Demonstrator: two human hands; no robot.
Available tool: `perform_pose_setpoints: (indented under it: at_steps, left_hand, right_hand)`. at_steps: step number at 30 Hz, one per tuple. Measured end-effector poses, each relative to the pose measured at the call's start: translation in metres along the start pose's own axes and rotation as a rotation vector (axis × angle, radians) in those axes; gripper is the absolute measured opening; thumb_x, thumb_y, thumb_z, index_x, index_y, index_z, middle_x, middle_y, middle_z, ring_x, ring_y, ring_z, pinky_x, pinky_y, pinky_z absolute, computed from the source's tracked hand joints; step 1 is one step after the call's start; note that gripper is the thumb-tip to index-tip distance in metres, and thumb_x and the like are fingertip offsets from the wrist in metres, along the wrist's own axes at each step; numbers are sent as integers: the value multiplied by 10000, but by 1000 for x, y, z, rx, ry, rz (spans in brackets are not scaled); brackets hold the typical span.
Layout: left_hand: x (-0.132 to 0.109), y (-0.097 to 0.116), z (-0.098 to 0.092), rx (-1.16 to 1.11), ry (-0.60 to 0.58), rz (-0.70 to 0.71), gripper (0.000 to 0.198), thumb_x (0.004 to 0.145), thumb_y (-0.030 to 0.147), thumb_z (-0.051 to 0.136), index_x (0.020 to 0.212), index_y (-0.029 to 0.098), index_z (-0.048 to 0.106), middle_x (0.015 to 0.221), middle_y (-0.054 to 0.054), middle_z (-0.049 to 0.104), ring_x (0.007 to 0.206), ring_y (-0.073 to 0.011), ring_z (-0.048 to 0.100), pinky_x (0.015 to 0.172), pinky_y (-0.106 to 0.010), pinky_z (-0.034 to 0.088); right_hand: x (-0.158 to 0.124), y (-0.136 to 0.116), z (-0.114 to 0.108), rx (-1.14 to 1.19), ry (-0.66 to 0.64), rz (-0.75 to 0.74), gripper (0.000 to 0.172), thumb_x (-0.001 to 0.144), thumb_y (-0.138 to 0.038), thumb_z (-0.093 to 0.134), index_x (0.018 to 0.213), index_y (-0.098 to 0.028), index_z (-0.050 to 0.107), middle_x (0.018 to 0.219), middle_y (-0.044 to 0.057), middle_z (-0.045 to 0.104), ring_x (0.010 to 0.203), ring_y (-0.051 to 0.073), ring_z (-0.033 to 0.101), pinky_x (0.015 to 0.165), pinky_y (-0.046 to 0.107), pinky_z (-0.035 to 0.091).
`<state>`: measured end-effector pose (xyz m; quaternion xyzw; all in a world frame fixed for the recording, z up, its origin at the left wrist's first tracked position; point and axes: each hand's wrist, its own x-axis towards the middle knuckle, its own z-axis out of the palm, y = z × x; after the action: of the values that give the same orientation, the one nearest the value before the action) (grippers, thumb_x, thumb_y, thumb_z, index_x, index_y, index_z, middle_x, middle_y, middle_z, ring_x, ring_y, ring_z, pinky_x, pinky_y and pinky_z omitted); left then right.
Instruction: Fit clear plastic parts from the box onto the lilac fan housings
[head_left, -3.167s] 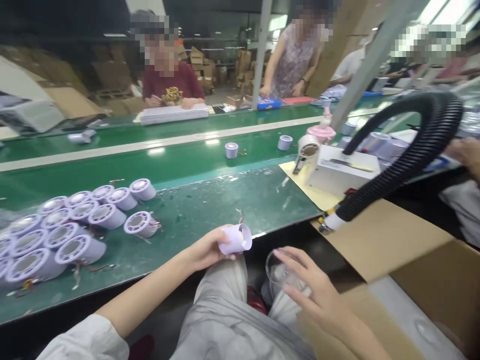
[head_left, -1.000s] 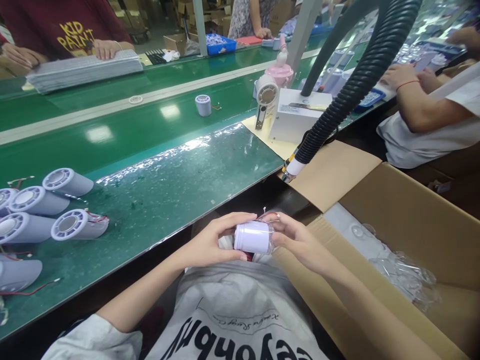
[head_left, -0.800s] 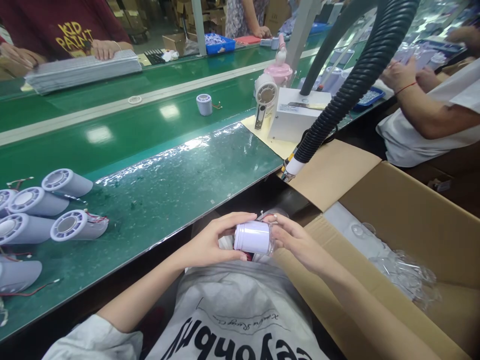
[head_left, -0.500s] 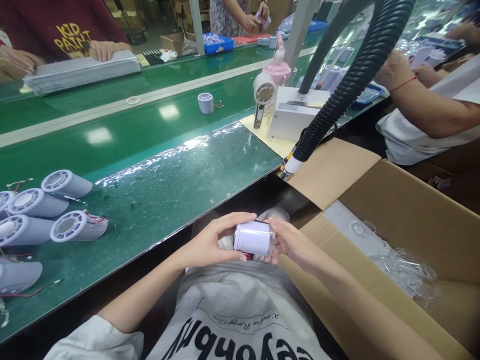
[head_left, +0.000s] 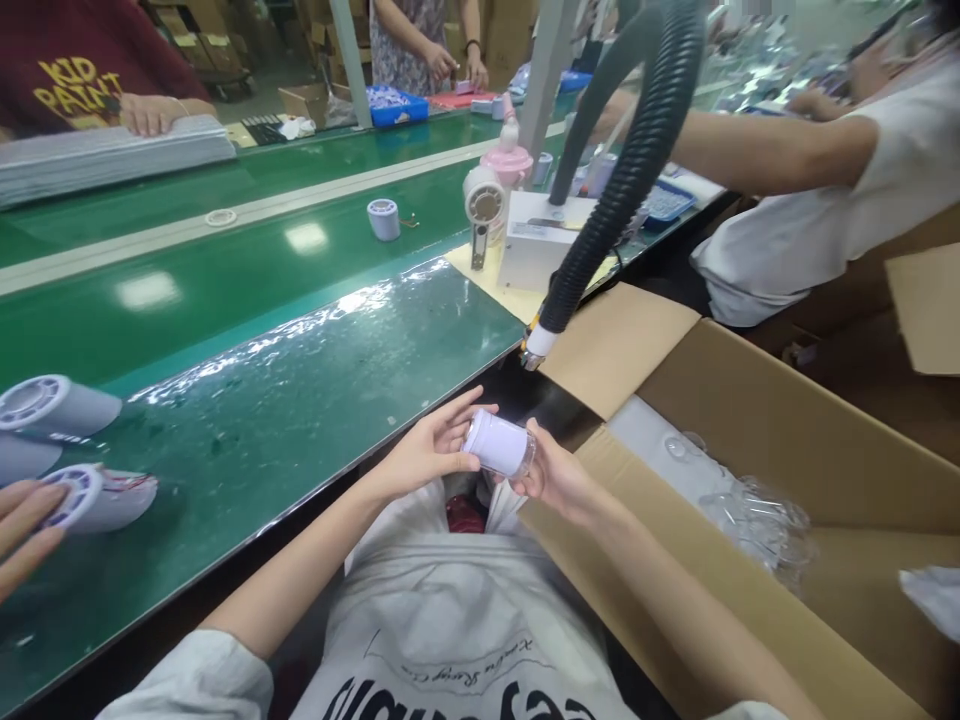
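Both my hands hold one white cylinder in front of my chest, below the edge of the green bench. My left hand grips its left end with curled fingers. My right hand cups the right end, where a clear plastic cap sits on the cylinder. The cylinder is tilted, its right end a little lower.
Several lilac cylinders lie at the left of the green bench, where another person's fingers reach in. An open cardboard box with clear plastic parts stands at my right. A black corrugated hose hangs over a white device.
The clear cap went onto the cylinder's right end, and both hands turned and tilted the cylinder. My view swung right. Another person's fingers came in at the left edge.
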<state>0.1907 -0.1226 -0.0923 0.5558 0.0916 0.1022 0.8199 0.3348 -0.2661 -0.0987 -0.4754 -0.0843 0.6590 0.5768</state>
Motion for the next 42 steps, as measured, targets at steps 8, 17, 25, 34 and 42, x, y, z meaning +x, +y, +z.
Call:
perform_pose_setpoints:
  at_steps: [8,17,25,34,42]
  left_hand:
    - [77,0,5,55,23,-28,925,639,260,839,1442,179,389,1499,-178,390,1382,-323,377,1159,-472,270]
    - [78,0,-2,135,31,-47,760,631,239,841,1326,181,540,1428,-163,495,1299,-306,490,1109,-438,360]
    - [19,8,18,310,-104,-92,657,658,169,820,1255,242,554,1318,-100,552,1126,-212,585,989,-350,476]
    - [-19,27,50,220,-10,-185,608,731,205,768,1276,273,507,1145,-50,608,967,-173,636,831,-270,542]
    - [-29,30,52,83,59,-226,565,759,262,743,1274,281,512,1180,-55,581,832,-148,652,702,-270,577]
  right_hand:
    - [33,-25,-44,113,80,-181,530,1046,-412,167,1011,-114,603,674,67,681,526,109,648,430,128,482]
    - [42,-31,-50,66,38,-140,511,1044,-413,207,957,-101,602,632,70,668,471,101,622,413,122,473]
    - [-15,-19,-25,3,-49,70,594,1038,-452,200,832,-83,617,578,104,675,402,87,601,423,114,487]
    - [-55,-10,-14,-324,-55,146,677,978,-588,72,822,-139,555,597,82,646,411,132,599,348,179,447]
    - [-72,0,-17,-1130,-37,-988,548,890,-142,584,1379,-329,419,1521,76,333,1372,268,366,1113,507,341]
